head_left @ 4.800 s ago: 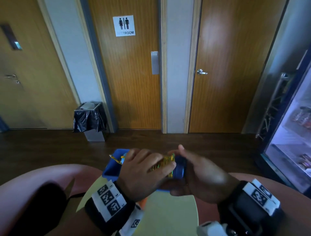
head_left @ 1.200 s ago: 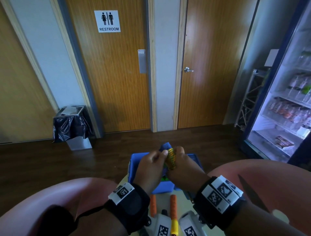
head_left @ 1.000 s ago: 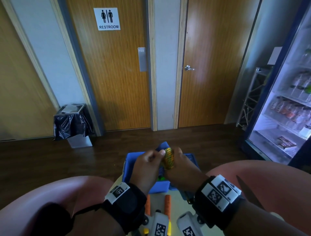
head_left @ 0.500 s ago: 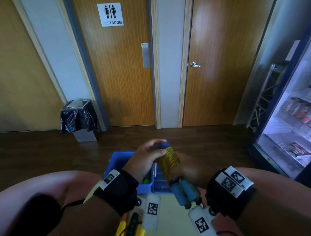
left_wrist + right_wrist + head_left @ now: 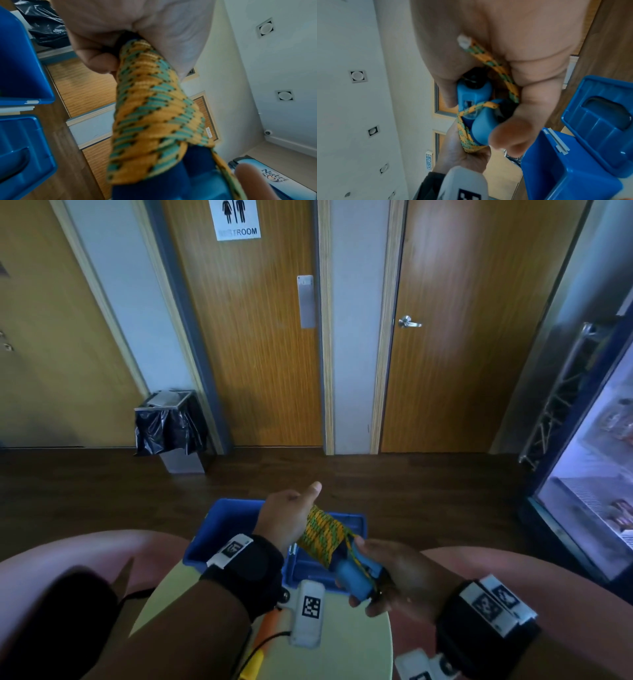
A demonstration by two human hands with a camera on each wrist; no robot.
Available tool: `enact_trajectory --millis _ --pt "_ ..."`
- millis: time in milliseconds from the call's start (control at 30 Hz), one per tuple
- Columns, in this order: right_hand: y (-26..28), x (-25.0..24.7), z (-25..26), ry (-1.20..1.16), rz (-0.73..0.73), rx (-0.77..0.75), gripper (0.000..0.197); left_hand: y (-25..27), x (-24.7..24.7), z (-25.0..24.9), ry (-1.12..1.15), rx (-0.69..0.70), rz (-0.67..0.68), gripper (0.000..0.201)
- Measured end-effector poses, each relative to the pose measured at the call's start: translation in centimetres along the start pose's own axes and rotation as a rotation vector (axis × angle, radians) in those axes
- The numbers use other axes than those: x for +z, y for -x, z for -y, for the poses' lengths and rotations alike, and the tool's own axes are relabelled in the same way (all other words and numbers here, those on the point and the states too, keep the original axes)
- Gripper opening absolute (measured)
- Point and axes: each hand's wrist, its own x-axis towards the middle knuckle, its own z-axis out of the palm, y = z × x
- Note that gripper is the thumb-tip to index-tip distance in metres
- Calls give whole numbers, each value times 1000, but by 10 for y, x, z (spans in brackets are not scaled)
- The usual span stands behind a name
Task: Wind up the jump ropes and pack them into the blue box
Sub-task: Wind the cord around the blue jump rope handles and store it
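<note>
One open blue box (image 5: 219, 529), contents unseen; left hand (image 5: 287, 518) and right hand (image 5: 397, 577) both grip one wound jump rope (image 5: 322, 534) with two blue handles (image 5: 354, 573).

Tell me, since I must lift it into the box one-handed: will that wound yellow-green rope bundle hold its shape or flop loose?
The rope bundle is wound tightly round the blue handles, so it probably lifts as one fairly stiff piece. A loose rope end trails by the right hand; it may unwind unless pinned.
</note>
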Motion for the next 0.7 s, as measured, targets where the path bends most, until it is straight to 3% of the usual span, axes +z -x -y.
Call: enact_trajectory --millis 100,267,500,600,633,700 --pt "-1 -7 -4 -28 11 -11 63 -2 11 2 57 -43 -38 64" --pt "-5 -16 -8 -66 71 -32 71 -10 18 8 76 -66 -19 50" --pt "-21 -10 -12 -105 139 -3 58 -13 7 19 32 -85 -57 50" --pt "-32 6 -15 -71 63 21 53 -19 -9 34 13 -111 -56 35" --pt "-37 13 -16 -67 17 10 48 -22 -15 44 79 -156 -129 26" --pt "-48 24 -20 -38 -57 -33 38 -27 -34 62 61 -202 -160 44"
